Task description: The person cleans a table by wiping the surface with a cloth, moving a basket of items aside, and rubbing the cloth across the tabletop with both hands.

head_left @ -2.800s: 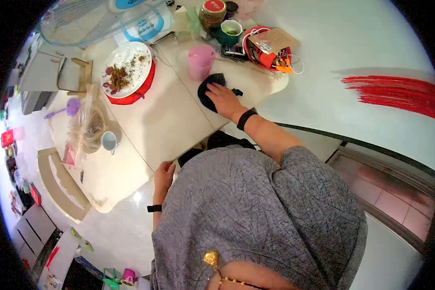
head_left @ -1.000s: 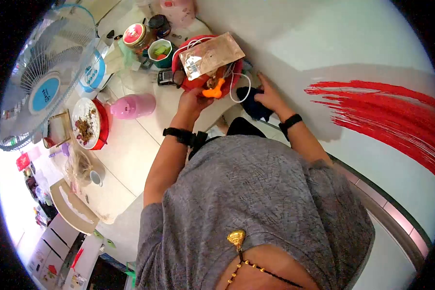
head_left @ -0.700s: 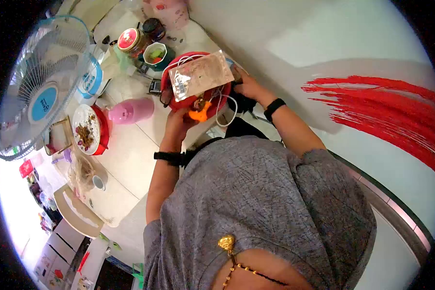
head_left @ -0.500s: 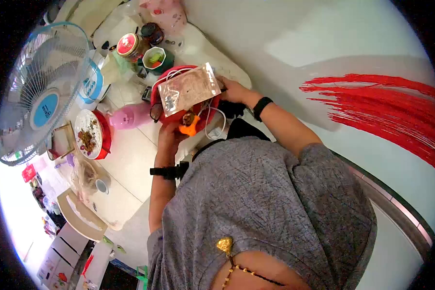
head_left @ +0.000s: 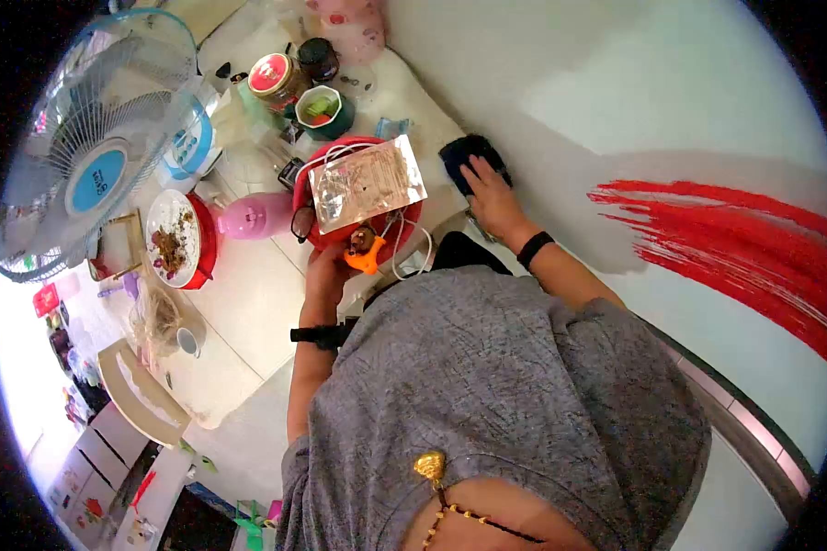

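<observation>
My left hand (head_left: pixel 326 274) grips the near rim of a red basket (head_left: pixel 412 220), beside an orange object (head_left: pixel 366 261). A shiny packet (head_left: pixel 368 184) lies across the basket's top, and a white cord hangs over its side. My right hand (head_left: pixel 498 204) rests with fingers stretched out on a dark cloth (head_left: pixel 471 158) at the table's right edge, near the wall. The cloth is apart from the basket. Left of the basket is a pink bottle (head_left: pixel 255 216).
Behind the basket stand a green bowl (head_left: pixel 324 112), a red-lidded jar (head_left: pixel 277 81) and a dark jar (head_left: pixel 318 60). A fan (head_left: pixel 101 174) and a plate of food scraps (head_left: pixel 173 241) are at the left, with a mug (head_left: pixel 188 342) below them.
My left hand has taken hold of the basket, which has shifted left from its place a second ago. My right hand and the cloth have moved out from beside the basket towards the wall.
</observation>
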Demonstrator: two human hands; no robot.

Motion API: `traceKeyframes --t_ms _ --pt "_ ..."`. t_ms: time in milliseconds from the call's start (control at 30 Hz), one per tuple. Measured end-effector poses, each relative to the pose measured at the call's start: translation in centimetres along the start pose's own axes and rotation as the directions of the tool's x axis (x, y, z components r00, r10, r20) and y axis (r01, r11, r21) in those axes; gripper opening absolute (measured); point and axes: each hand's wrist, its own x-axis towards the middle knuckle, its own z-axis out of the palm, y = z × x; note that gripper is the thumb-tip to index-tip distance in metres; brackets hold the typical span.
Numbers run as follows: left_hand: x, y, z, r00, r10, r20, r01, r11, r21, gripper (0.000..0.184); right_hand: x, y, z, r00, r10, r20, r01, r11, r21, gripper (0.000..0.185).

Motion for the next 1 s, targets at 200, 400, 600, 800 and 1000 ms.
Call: traceKeyframes --t_ms 200,400,600,800,1000 --pt "-0.8 0.4 1.0 0.998 0.044 0.035 -0.043 0.999 -0.015 0.047 5.3 0.3 1.8 0.997 -0.059 0.045 0.061 0.998 -0.028 0.056" --pt "0.0 -0.7 0.3 0.998 0.022 -0.058 -0.025 0.999 -0.042 0.044 14.6 1.4 6.1 0.966 -0.260 0.006 0.260 0.965 0.047 0.048" --pt "0.0 -0.7 0.2 1.000 0.006 0.007 -0.006 1.000 -0.007 0.043 19.5 -0.5 3.8 0.958 -0.266 0.112 0.258 0.963 0.077 0.048" --pt "-0.3 -0.5 0.6 0.998 -0.003 -0.062 0.003 1.000 0.009 0.042 21.5 -1.2 4.3 0.980 -0.181 0.081 0.179 0.983 0.031 0.048" --pt "-0.2 -0.3 0.6 0.997 -0.003 -0.078 0.003 1.000 0.000 0.040 23.2 -0.9 6.0 0.999 -0.041 -0.034 0.041 0.999 -0.017 0.047"
